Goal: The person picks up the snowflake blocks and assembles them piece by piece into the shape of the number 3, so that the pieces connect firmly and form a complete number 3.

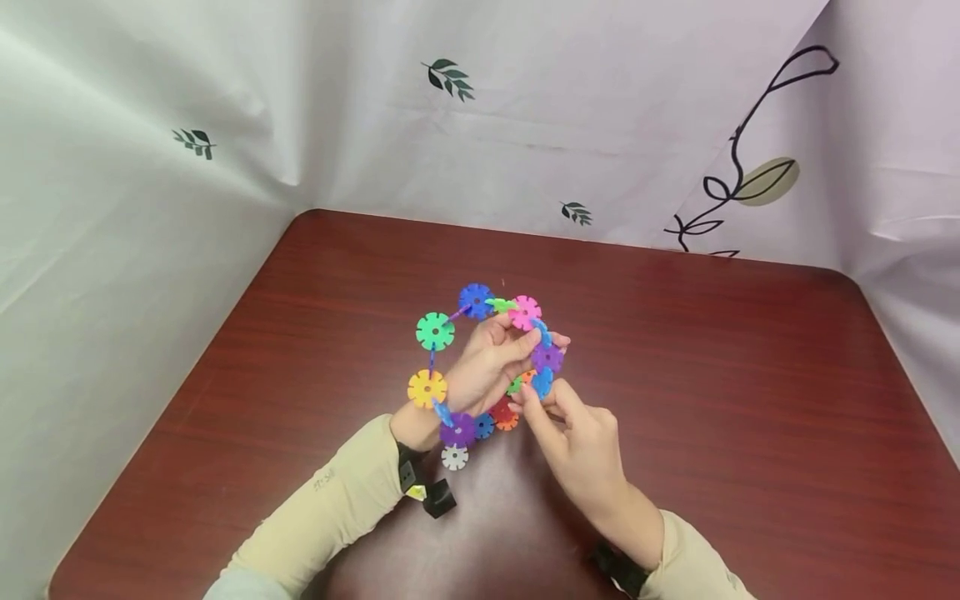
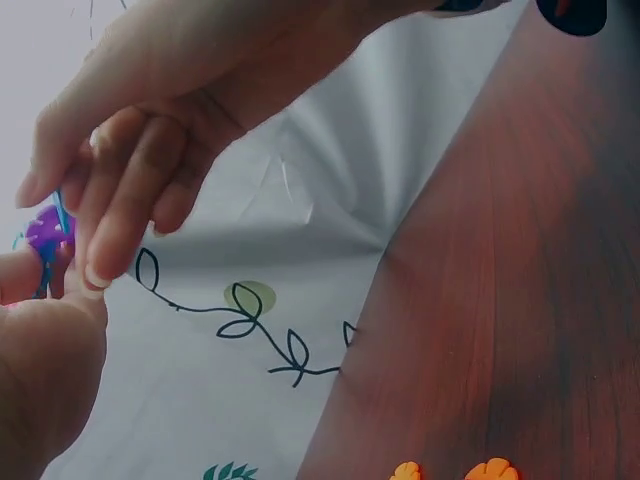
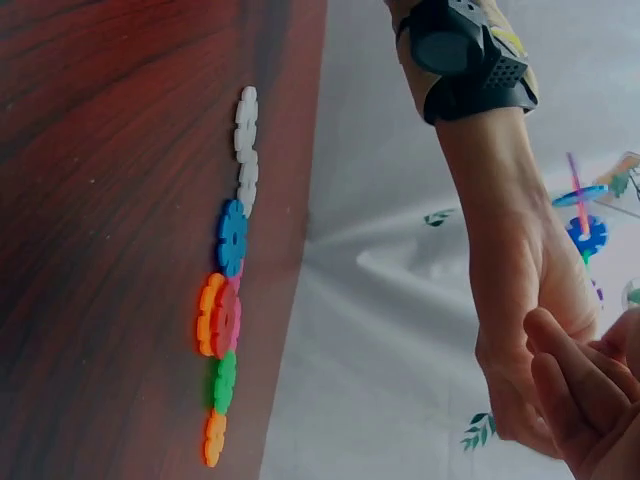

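A looped chain of notched plastic discs (image 1: 435, 332) hangs between my hands in the head view, its many-coloured discs slotted edge to edge. My left hand (image 1: 495, 358) reaches through the loop and pinches its right side near a light blue disc, just above a purple disc (image 1: 548, 358). At the loop's lower right, my right hand (image 1: 588, 442) pinches a blue disc (image 1: 542, 383) between thumb and forefinger. Both hands meet closely in the left wrist view, where a purple disc (image 2: 45, 228) shows beside the fingertips. In the right wrist view, fingers hide the held discs.
Loose discs lie on the dark red table, among them a blue disc (image 3: 232, 238), a green disc (image 3: 225, 383) and white discs (image 3: 246, 125). A white patterned cloth (image 1: 510, 125) hangs behind the table (image 1: 712, 375). Black devices are strapped to both wrists.
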The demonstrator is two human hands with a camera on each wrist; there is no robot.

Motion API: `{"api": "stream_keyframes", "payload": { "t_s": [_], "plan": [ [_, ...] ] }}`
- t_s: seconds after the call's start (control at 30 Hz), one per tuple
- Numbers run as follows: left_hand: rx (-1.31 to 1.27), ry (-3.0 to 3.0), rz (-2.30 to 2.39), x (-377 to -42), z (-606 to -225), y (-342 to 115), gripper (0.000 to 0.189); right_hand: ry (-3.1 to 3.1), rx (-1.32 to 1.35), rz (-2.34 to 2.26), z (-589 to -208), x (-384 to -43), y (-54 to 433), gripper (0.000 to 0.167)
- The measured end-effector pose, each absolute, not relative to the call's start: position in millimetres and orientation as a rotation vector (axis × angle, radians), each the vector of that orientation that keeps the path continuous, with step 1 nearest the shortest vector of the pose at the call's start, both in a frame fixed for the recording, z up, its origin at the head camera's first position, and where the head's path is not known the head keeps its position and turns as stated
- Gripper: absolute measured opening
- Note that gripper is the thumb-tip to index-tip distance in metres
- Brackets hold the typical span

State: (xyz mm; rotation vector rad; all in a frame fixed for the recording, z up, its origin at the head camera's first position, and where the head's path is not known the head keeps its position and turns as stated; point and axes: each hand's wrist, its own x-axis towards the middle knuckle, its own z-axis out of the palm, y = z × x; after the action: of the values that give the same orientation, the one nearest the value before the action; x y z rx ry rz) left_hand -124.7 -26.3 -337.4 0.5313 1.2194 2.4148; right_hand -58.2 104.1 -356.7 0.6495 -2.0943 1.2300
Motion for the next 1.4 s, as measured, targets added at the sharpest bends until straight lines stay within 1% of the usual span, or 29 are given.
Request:
{"api": "stream_keyframes", "payload": {
  "t_s": [0.07,0.17,0.4,0.57,0.67,0.73,0.8,0.87,0.93,0.97,1.03,1.1,1.13,1.17,1.23,1.3,1.4],
  "plan": [
    [0.563,1.216,2.366,-125,-337,-28,0.008,-2.079,0.648,1.194,-358,-58,103,0.026],
    [0.627,1.159,2.3,-127,-338,-30,0.016,-2.048,0.647,1.14,-358,-57,102,0.031],
    [0.648,1.067,2.264,-122,-341,-29,0.022,-1.992,0.623,1.085,-359,-54,101,0.031],
    [0.664,1.172,2.194,-118,-337,-31,0.03,-1.992,0.569,1.107,-359,-52,101,0.03],
    [0.699,1.286,2.151,-117,-336,-32,0.032,-2.003,0.556,1.126,-359,-53,101,0.031],
    [0.717,1.356,2.129,-118,-338,-33,0.034,-2.018,0.553,1.177,-359,-53,101,0.028],
    [0.741,1.392,2.095,-121,-340,-35,0.043,-2.043,0.562,1.24,-358,-53,101,0.017],
    [0.737,1.385,2.08,-124,-343,-38,0.054,-2.095,0.564,1.352,-356,-52,102,0.011],
    [0.704,1.34,2.085,-129,-344,-43,0.057,-2.175,0.591,1.457,-355,-52,105,0.018],
    [0.676,1.301,2.114,-130,-344,-46,0.053,-2.234,0.604,1.472,-355,-53,107,0.021],
    [0.616,1.224,2.16,-133,-342,-54,0.039,-2.378,0.637,1.432,-357,-58,113,0.021],
    [0.562,1.168,2.18,-136,-341,-62,0.028,-2.545,0.66,1.27,-361,-66,117,0.022],
    [0.544,1.155,2.176,-137,-340,-65,0.026,-2.643,0.654,1.153,-363,-71,119,0.024],
    [0.536,1.151,2.157,-137,-339,-69,0.026,-2.739,0.653,1.04,-366,-76,120,0.029],
    [0.548,1.155,2.089,-138,-338,-73,0.03,-2.893,0.662,0.812,-371,-87,119,0.042],
    [0.569,1.172,2.013,-138,-337,-74,0.032,-3.007,0.687,0.668,-378,-94,115,0.059],
    [0.6,1.192,1.914,-137,-337,-72,0.034,-3.065,0.758,0.565,-386,-98,107,0.063]
  ]
}}
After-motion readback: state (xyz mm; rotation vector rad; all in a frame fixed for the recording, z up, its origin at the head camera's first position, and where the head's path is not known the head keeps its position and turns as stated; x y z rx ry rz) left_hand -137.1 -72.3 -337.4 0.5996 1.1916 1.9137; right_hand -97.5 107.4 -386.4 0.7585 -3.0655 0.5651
